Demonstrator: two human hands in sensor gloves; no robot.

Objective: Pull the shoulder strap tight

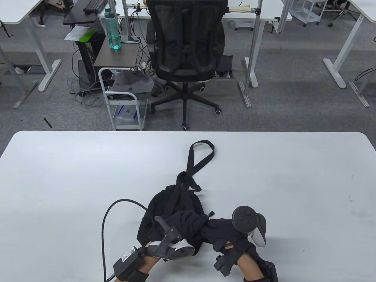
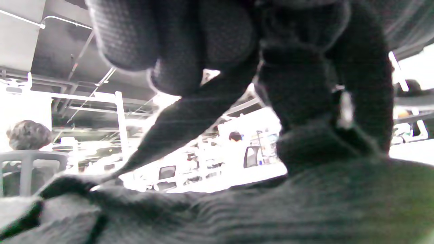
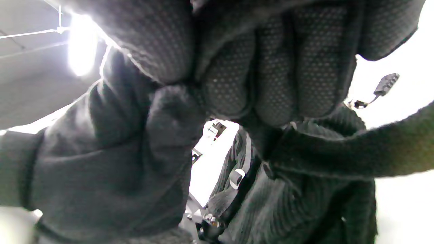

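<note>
While I watch, white table (image 1: 73,176) fills the lower frame, grey carpet and office chair (image 1: 188,50) above, left hand (image 1: 183,224) pressing black backpack (image 1: 173,202), right hand (image 1: 223,232) clenched round its strap (image 3: 356,156).

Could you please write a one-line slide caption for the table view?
Both gloved hands, left hand and right hand, meet on a black backpack, its shoulder strap looped across the white table.

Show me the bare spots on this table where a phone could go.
The table is bare right of the black bag, out to its right edge, and bare left of the bag's cable to the left edge. The far strip flanking the strap loop is free too. It is crowded at the near middle, where the left hand and right hand work the bag.
</note>
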